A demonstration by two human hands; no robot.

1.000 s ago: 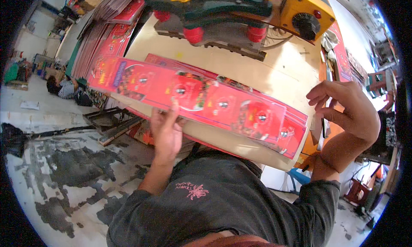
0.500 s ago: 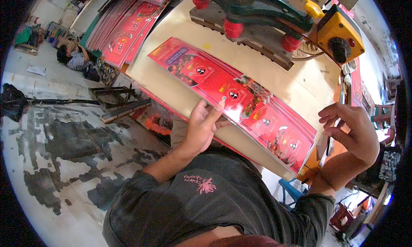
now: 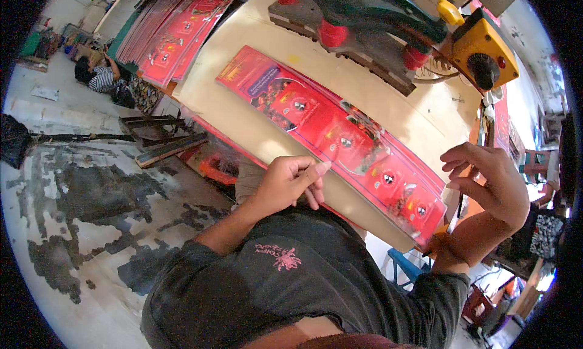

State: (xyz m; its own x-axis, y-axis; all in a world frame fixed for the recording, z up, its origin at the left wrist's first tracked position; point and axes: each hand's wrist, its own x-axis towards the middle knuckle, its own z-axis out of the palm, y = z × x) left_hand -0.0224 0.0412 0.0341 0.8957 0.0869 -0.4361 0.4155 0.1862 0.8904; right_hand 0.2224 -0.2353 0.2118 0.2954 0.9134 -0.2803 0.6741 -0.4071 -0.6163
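glossy red strips (image 3: 349, 139), stacked slantwise on cream tabletop (image 3: 261, 135); dish photos (image 3: 276, 106), purple label (image 3: 262, 82) too small to read. left hand (image 3: 291, 180) at near edge, can't tell if gripping; right hand (image 3: 489, 188) loosely curled, free.

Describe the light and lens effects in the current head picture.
In the head view, the fisheye lens bends straight edges inside a dark circular border; in the head view, bright patches and soft shadows mottle the table below the yellow box; in the head view, fine print on the red strips is too small to read clearly.
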